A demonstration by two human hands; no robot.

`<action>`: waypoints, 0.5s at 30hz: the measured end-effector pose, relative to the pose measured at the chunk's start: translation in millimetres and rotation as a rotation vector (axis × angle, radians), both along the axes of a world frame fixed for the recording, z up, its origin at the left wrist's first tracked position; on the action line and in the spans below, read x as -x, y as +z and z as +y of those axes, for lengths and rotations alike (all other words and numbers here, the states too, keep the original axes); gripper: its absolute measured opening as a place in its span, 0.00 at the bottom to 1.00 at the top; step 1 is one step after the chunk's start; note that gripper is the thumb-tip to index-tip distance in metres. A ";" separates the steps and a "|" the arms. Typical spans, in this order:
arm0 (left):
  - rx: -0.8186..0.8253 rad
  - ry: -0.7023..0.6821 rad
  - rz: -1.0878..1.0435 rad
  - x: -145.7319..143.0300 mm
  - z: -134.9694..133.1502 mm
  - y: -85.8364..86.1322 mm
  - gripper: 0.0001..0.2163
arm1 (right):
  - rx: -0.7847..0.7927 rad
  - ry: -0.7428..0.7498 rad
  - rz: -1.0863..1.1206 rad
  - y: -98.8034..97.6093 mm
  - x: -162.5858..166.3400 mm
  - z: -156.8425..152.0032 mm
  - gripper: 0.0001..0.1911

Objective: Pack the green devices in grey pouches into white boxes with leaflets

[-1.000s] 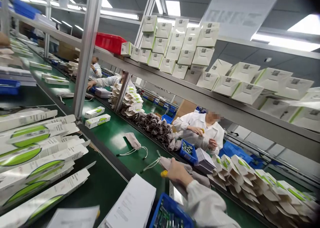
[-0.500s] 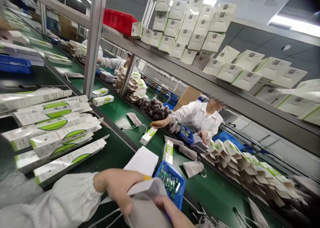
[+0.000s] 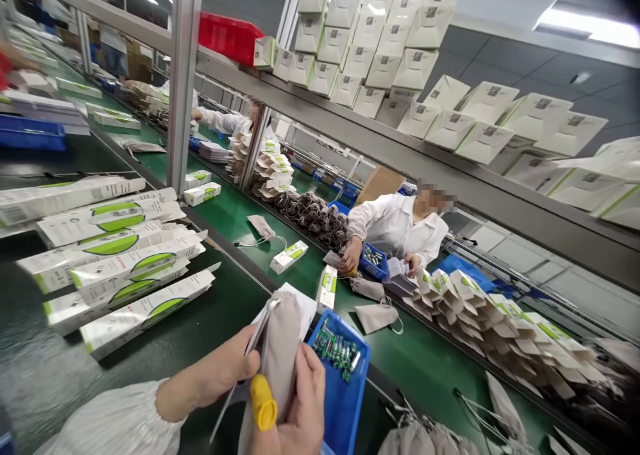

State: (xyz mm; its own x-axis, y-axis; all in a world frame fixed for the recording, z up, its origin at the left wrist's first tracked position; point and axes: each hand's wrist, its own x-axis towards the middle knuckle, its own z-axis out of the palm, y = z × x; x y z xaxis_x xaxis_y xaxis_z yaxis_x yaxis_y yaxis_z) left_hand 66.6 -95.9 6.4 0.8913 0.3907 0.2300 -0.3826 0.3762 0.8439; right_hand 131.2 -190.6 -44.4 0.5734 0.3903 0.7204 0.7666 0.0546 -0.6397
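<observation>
Left hand [image 3: 225, 373] and right hand [image 3: 300, 415] gripping grey pouch [image 3: 281, 345], blue tray [image 3: 341, 408] rim alongside

Green conveyor belt [image 3: 240, 222] runs past my bench, off toward far left. Dark mat [image 3: 50, 368] covers bench on my side. Aluminium upright [image 3: 183, 75] stands ahead of me. Long grey shelf [image 3: 450, 175] slants overhead, stacked with white cartons [image 3: 370, 35], red bin [image 3: 227, 35] at far end. Ceiling strip light [image 3: 590, 32] glares upper right. Opposite me, co-worker in white coat [image 3: 395, 225]; second co-worker [image 3: 225, 118] farther down line. Blue crates [image 3: 460, 268] behind.
</observation>
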 end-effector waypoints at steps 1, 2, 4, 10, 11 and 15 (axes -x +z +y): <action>0.006 0.015 0.012 0.1 1.5 -0.4 0.30 | -0.010 -0.010 -0.038 -1.6 3.5 8.2 0.26; 0.013 0.030 0.021 -0.8 2.3 -1.3 0.29 | -0.008 -0.007 -0.077 -3.0 6.1 14.6 0.26; 0.026 0.052 0.047 -4.6 3.5 -4.7 0.23 | 0.036 0.015 -0.136 -4.4 8.5 20.7 0.27; -0.006 0.135 0.130 -9.5 11.2 -19.8 0.13 | 0.126 0.008 -0.010 12.7 -1.1 3.7 0.23; -0.028 0.144 0.142 -8.5 11.2 -21.7 0.14 | 0.101 0.040 0.131 14.9 -3.3 3.2 0.25; -0.256 0.246 0.264 1.0 4.9 -22.5 0.17 | 0.121 0.440 0.610 -0.5 -7.5 18.3 0.33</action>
State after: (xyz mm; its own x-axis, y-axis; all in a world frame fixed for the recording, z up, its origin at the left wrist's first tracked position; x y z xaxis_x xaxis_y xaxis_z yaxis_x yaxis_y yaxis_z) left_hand 65.6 -91.0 -16.1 0.8198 0.5592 0.1236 -0.1934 0.0673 0.9788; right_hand 138.6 -172.3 -44.9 0.6289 0.7314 0.2635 0.1995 0.1758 -0.9640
